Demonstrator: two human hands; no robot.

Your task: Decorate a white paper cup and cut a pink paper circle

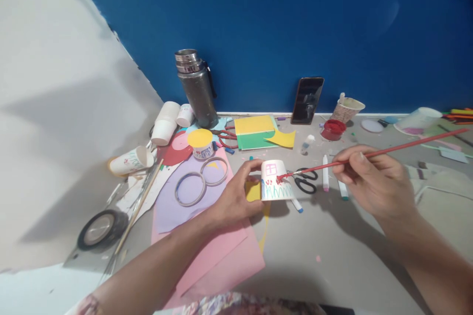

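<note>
My left hand (240, 189) grips a small white paper cup (276, 190), turned upside down, between thumb and fingers. A pink window, red marks and blue-green zigzag lines decorate its side. Pinched in my right hand (369, 174) is a long red paintbrush (399, 149). Red paint covers its tip, which touches the cup's side. Behind the cup lie black-handled scissors (306, 183), partly covered. Near my right hand are a white marker (325, 177) and an open pot of red paint (333, 130).
Against the blue wall stand a dark metal flask (197, 91), a phone (308, 101) and a patterned paper cup (347, 110). Tape rings (190, 189) rest on purple paper (166, 216), with pink paper (214, 266) beneath. At left are more paper cups (164, 130) and black tape (101, 230).
</note>
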